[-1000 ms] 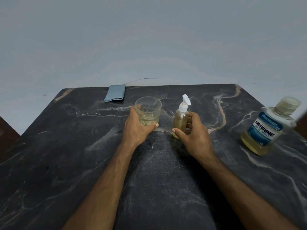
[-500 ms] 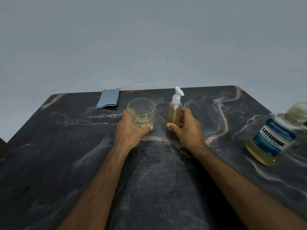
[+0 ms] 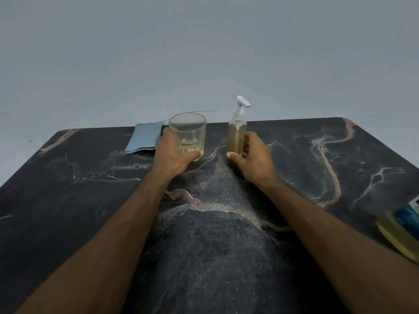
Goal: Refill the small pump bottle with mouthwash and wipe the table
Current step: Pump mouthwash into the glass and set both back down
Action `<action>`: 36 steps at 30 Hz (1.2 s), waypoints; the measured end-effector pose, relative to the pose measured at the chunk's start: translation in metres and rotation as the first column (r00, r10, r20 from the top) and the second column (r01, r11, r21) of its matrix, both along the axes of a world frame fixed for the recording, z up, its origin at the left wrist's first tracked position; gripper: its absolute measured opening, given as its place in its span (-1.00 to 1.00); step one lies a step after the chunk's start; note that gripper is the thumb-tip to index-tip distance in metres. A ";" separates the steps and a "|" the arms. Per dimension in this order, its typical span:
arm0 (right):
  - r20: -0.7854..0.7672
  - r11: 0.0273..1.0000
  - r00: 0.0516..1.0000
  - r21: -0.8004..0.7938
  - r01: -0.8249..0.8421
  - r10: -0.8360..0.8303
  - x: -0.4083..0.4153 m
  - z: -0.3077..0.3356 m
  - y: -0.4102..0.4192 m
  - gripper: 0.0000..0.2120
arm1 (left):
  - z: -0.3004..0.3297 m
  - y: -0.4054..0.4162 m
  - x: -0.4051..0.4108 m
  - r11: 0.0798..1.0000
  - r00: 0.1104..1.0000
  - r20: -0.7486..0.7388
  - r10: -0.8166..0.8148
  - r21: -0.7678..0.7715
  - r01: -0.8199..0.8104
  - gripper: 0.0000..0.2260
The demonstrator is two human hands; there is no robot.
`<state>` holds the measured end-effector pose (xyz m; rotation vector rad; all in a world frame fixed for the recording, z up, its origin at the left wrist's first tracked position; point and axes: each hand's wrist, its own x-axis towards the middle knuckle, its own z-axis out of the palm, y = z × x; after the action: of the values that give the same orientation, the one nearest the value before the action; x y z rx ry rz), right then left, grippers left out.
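A small pump bottle [image 3: 237, 132] with a white pump top and yellowish liquid stands upright near the table's far edge, and my right hand [image 3: 251, 158] grips its lower part. To its left stands a clear drinking glass [image 3: 188, 132] with a little pale liquid at the bottom; my left hand [image 3: 173, 156] is wrapped around its left side and base. A folded blue cloth [image 3: 144, 138] lies flat just left of the glass. The big mouthwash bottle [image 3: 401, 227] shows only its lower part at the right edge of the frame.
The dark marble table [image 3: 90, 200] with pale veins fills the lower view and ends at a plain grey wall. A thin wire [image 3: 207, 111] runs along the wall behind the glass.
Both hands have slid the glass and the pump bottle away from me toward the table's far edge. The mouthwash bottle has dropped mostly out of the right side of the view.
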<state>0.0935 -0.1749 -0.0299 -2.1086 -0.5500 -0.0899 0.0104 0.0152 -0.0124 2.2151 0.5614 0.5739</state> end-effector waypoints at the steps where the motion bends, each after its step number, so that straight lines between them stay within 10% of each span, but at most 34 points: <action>1: 0.006 1.000 1.000 0.000 -0.001 0.001 0.004 0.000 0.002 -0.49 | 0.000 0.003 0.004 1.000 1.000 -0.004 0.012 0.000 -0.012 -0.27; 36: 0.079 0.991 0.991 -0.079 0.110 -0.104 0.070 -0.003 0.041 -0.44 | -0.017 0.024 0.052 0.993 0.989 0.094 0.116 -0.033 -0.113 -0.34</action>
<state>0.1633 -0.1340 -0.0327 -2.2229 -0.4916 -0.2104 0.0622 0.0387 -0.0290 2.1273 0.6453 0.7241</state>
